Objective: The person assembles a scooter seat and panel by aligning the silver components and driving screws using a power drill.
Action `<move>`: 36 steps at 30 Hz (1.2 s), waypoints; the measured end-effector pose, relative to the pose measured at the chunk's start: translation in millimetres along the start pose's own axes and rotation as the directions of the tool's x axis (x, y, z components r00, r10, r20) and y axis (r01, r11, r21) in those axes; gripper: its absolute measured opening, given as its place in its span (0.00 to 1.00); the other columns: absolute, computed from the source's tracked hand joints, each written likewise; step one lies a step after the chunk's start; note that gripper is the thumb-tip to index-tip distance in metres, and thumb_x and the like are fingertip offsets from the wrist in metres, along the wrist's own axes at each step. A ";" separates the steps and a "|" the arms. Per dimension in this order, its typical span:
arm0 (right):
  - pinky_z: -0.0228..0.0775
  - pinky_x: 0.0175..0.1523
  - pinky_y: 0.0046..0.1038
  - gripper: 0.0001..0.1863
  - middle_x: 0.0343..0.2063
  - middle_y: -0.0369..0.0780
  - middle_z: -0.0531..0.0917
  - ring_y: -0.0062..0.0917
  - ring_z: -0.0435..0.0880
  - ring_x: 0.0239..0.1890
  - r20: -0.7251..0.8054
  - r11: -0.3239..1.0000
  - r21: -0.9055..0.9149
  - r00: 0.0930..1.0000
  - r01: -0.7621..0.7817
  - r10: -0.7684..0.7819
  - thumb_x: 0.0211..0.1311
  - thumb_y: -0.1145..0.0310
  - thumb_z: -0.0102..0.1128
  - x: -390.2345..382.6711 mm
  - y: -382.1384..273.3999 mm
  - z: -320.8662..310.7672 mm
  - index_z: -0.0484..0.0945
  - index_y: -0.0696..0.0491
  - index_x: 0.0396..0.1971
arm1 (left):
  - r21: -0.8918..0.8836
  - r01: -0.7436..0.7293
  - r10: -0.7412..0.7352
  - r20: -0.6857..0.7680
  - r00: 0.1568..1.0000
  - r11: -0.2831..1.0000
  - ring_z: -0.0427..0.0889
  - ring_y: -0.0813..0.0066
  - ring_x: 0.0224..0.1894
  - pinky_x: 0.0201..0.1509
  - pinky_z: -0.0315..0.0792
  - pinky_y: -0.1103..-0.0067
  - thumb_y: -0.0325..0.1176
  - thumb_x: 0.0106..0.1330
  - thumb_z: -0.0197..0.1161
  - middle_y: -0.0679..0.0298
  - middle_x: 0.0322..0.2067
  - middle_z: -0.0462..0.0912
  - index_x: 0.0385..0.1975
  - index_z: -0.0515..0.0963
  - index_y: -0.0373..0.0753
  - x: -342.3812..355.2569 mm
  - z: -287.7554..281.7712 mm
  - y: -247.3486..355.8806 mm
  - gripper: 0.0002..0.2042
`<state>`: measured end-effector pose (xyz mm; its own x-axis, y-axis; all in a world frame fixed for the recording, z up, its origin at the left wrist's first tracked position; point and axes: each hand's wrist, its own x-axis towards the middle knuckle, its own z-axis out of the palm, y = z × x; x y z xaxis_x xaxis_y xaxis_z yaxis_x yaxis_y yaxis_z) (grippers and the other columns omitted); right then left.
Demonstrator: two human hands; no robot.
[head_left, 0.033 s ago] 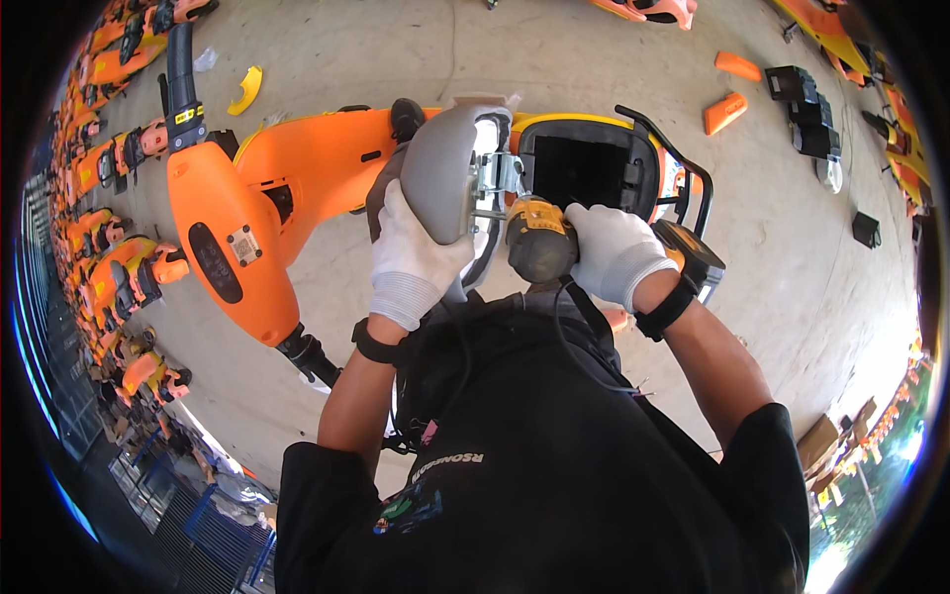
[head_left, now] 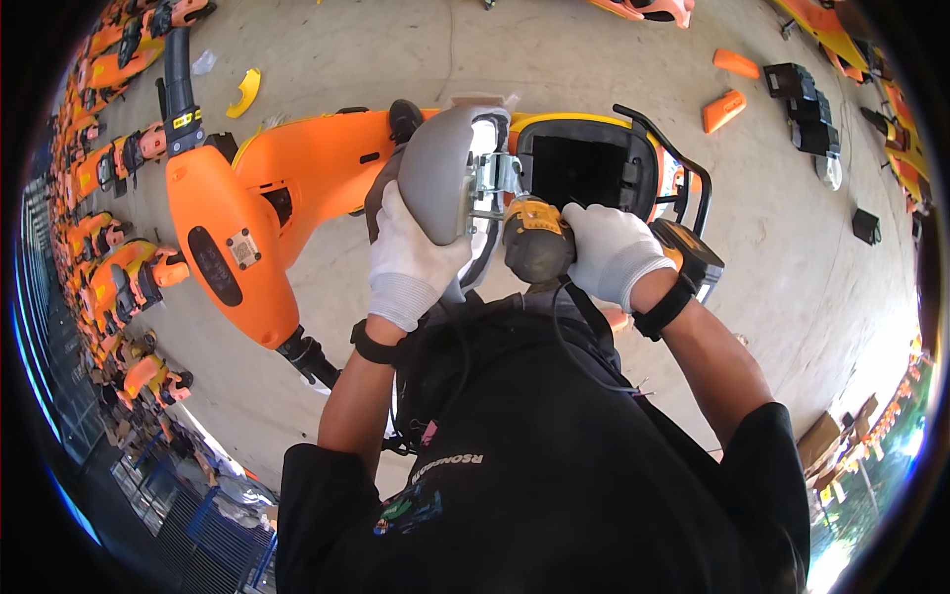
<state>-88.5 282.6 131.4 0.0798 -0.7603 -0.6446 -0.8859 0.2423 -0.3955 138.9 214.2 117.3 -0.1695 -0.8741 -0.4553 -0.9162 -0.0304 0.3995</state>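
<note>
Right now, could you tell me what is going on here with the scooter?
A person in white gloves is working on an orange scooter that stands on a concrete floor. The left hand steadies the raised grey seat, and the right hand grips a yellow power drill aimed at the metal seat hinge. The storage compartment under the seat is open. Rows of similar orange scooters stand at the left.

- Single head view, fisheye, looking steeply down from above the orange scooter [head_left: 297, 188].
- Close range: scooter directly below; concrete floor [head_left: 792, 247] curves around it toward the rim.
</note>
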 end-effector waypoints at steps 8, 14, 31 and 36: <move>0.76 0.46 0.41 0.15 0.33 0.49 0.82 0.44 0.83 0.40 0.065 0.999 0.007 0.997 -0.031 0.031 0.52 0.67 0.61 1.3 -2.7 -2.4 0.75 0.56 0.39 | 0.020 -0.034 0.035 -0.054 0.998 0.999 0.79 0.51 0.48 0.52 0.74 0.67 0.35 0.47 0.69 0.46 0.46 0.77 0.58 0.60 0.32 1.6 4.1 3.4 0.37; 0.76 0.47 0.40 0.15 0.35 0.48 0.82 0.43 0.83 0.42 0.072 0.999 -0.047 0.997 0.000 0.003 0.52 0.68 0.62 5.3 -3.1 -3.6 0.75 0.56 0.40 | 0.011 -0.015 0.016 -0.050 0.999 1.000 0.80 0.51 0.47 0.51 0.74 0.67 0.35 0.46 0.69 0.45 0.45 0.77 0.58 0.60 0.31 1.5 -1.2 0.6 0.37; 0.76 0.46 0.40 0.14 0.33 0.49 0.83 0.43 0.84 0.40 0.093 0.992 -0.121 0.995 0.042 -0.030 0.52 0.69 0.60 8.0 -6.4 -1.8 0.75 0.56 0.39 | -0.023 0.035 -0.035 0.002 0.999 0.999 0.74 0.45 0.56 0.58 0.72 0.64 0.41 0.45 0.72 0.38 0.56 0.69 0.65 0.51 0.28 4.9 0.3 -6.1 0.49; 0.76 0.46 0.40 0.14 0.32 0.48 0.83 0.44 0.83 0.40 0.123 0.996 -0.089 0.992 -0.009 0.020 0.51 0.69 0.61 9.3 -6.9 -7.5 0.75 0.56 0.39 | 0.004 0.009 -0.009 0.010 1.000 1.000 0.75 0.43 0.54 0.56 0.73 0.63 0.41 0.45 0.72 0.38 0.54 0.70 0.65 0.50 0.28 6.1 -0.4 -5.5 0.49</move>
<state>-85.1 269.3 133.0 0.1181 -0.6755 -0.7278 -0.9237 0.1942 -0.3302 143.0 208.8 112.6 -0.1644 -0.8690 -0.4668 -0.9191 -0.0369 0.3924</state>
